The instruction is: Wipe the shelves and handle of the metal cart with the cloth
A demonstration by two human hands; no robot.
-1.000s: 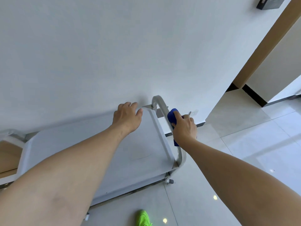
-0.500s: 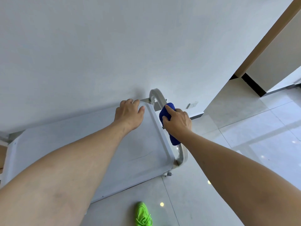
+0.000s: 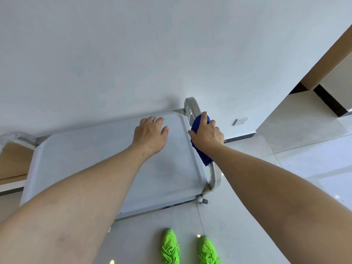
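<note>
I am looking down at a metal cart (image 3: pixel 106 159) filling the middle and lower left of the frame, its flat top shelf (image 3: pixel 85 155) pale and bare, standing against a white wall (image 3: pixel 133 54). My left hand (image 3: pixel 150 134) is lying flat on the shelf near its upper right corner, fingers spread and holding nothing. Just to the right of it, my right hand (image 3: pixel 206 133) is closing around a blue cloth (image 3: pixel 200 149), pressing the cloth onto the curved handle (image 3: pixel 192 106) that is running down the right edge of the cart. The cloth is wrapping the handle's middle stretch: one bulge is showing above my knuckles, and a longer tail is hanging out below my wrist toward the lower end of the handle (image 3: pixel 214 178). A small caster (image 3: pixel 204 201) is peeking out under the cart's lower right corner. At the bottom centre of the frame, two bright green shoes (image 3: pixel 188 248) are standing on the pale tiled floor (image 3: pixel 285 153). A wall socket (image 3: pixel 241 121) is sitting low on the wall, right of my right hand.
</note>
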